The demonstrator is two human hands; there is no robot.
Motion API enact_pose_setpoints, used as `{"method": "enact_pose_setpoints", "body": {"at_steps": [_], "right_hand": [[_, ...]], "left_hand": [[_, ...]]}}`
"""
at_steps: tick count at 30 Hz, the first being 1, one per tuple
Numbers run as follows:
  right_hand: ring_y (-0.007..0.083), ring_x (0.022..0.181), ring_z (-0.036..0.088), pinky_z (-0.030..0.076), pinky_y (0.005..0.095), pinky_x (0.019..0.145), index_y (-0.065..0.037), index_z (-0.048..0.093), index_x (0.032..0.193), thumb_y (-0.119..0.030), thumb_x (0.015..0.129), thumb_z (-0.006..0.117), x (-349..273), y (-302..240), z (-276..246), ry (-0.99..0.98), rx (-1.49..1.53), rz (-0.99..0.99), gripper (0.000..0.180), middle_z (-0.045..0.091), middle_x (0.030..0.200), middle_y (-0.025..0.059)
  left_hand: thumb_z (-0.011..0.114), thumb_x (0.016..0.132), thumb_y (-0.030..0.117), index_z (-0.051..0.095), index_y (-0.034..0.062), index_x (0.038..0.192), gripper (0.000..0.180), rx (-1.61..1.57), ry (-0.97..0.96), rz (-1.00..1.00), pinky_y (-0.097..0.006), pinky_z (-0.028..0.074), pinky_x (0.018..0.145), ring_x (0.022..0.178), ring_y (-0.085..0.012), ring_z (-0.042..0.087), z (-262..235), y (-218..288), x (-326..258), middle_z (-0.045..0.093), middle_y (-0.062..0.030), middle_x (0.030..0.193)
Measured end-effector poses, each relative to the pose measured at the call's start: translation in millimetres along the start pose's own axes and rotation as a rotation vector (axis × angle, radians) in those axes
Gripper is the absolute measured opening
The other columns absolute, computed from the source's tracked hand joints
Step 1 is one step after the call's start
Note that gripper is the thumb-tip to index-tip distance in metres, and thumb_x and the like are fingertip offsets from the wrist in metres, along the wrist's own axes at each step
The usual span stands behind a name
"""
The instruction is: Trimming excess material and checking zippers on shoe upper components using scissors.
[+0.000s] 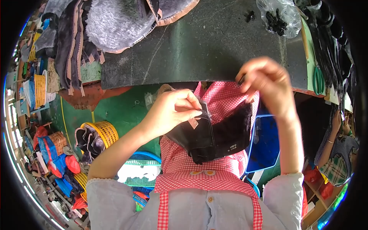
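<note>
On my lap, over a red-and-white checked apron (172,165), lies a black piece of leather and dark fur (203,143). My left hand (174,109) is closed in a pinch on its upper edge, beside a small tan tab (193,123). Raised near the table's front edge, my right hand (268,84) is smeared by motion. Its thumb and fingers are pinched round a small dark thing (241,79), too small to name. That hand is apart from the black piece's pinched edge.
Grey fur pieces (115,27) lie on the black tabletop (191,50). A clear bag of small black parts (293,19) is at the back right, with green-handled scissors (318,80) nearer. A yellow basket (105,134) and blue bin (266,143) flank me. Another person (339,161) is at right.
</note>
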State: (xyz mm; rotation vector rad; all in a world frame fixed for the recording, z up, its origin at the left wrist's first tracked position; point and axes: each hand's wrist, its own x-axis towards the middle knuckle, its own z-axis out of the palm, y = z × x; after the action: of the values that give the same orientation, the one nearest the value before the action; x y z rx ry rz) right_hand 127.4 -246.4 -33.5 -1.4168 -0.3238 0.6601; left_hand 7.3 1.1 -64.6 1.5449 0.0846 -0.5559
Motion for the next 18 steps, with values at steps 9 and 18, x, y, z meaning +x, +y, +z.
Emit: {"method": "enact_pose_setpoints", "body": {"at_steps": [9, 18], "right_hand": [[0.0113, 0.088, 0.067, 0.056, 0.0237, 0.077, 0.001, 0.066, 0.112, -0.005, 0.096, 0.062, -26, 39, 47, -0.11, 0.047, 0.116, 0.018, 0.068, 0.102, 0.0055], [0.0139, 0.088, 0.069, 0.056, 0.0255, 0.076, 0.0, 0.063, 0.108, 0.001, 0.09, 0.067, -29, 15, 59, -0.108, -0.382, -0.115, 0.018, 0.07, 0.097, 0.0073]], "left_hand": [[0.065, 0.093, 0.0, 0.059, -0.0023, 0.095, 0.007, -0.014, 0.061, 0.05, -0.025, 0.056, 0.074, 0.087, -0.0123, 0.068, 8, 14, -5, 0.071, -0.01, 0.093], [0.065, 0.092, -0.003, 0.055, -0.002, 0.092, 0.01, 0.006, 0.115, 0.156, -0.025, 0.056, 0.072, 0.085, -0.0102, 0.066, 16, 19, -15, 0.069, -0.0084, 0.088]]}}
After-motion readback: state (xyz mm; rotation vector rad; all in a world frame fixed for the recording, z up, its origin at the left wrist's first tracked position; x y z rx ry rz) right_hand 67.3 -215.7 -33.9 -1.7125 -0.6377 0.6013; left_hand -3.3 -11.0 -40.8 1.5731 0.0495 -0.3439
